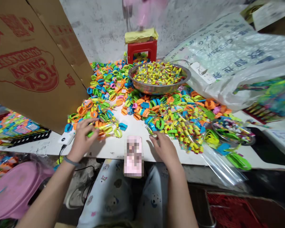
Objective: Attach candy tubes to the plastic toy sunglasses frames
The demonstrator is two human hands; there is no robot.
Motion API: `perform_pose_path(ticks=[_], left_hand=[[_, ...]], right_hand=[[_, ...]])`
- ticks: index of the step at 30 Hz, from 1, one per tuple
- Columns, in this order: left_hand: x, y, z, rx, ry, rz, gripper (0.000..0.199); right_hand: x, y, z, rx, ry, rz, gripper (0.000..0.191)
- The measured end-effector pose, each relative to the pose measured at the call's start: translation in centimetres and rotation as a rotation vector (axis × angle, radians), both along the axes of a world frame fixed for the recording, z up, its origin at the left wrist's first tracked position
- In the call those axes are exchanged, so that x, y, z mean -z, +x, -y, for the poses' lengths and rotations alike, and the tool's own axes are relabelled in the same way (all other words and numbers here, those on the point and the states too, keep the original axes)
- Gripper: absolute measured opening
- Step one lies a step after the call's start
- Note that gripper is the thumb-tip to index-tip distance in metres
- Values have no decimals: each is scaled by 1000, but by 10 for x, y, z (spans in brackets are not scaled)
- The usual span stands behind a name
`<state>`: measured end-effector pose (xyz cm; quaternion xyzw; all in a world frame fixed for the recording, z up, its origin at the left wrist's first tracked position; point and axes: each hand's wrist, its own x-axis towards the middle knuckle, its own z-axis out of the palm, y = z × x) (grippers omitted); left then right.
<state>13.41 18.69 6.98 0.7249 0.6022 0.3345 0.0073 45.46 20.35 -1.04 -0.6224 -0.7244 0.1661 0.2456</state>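
Note:
At the left of the head view, my left hand [83, 139] is curled, with a green plastic toy piece [90, 134] between its thumb and fingers. Around it lie mixed orange, green and blue toy pieces and yellow candy tubes. My right hand [161, 146] is closed in a pinch close to the tabletop. A small wrapped bit [148, 129] shows at its fingertips, too small to name. Just right of that hand is a pile of clear-wrapped yellow and red candy tubes [184, 129]. A pink phone [133, 158] lies at the table edge between my hands.
A metal bowl [156, 88] of candy tubes stands on the toy heap, before a red stool [142, 47]. A tall cardboard box [61, 104] rises at left. At right are clear plastic sleeves [222, 164], a small bowl [248, 139] and a black phone [270, 147].

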Motion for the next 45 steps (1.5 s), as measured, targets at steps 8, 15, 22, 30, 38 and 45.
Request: perform_pose_path(ticks=[8,15,22,30,38,45], left_hand=[[-15,-65,-70,-133,160,-141,23],[1,-112,-125,-352,-75,-172,28],[8,-103,-123,-446,-159,-227,48],[27,63,-90,285,-120,-26,49],[93,164,-118,521,-346,348,17],[91,135,-95,324,-442,719,26]], right_hand=[[6,-18,1,120,1,167,35],[17,-24,-4,82,36,151,31],[18,-24,-4,184,9,177,36],[26,-25,-10,224,-13,177,41],[34,-28,-11,214,58,69,41],[38,-31,-21,281,112,45,27]])
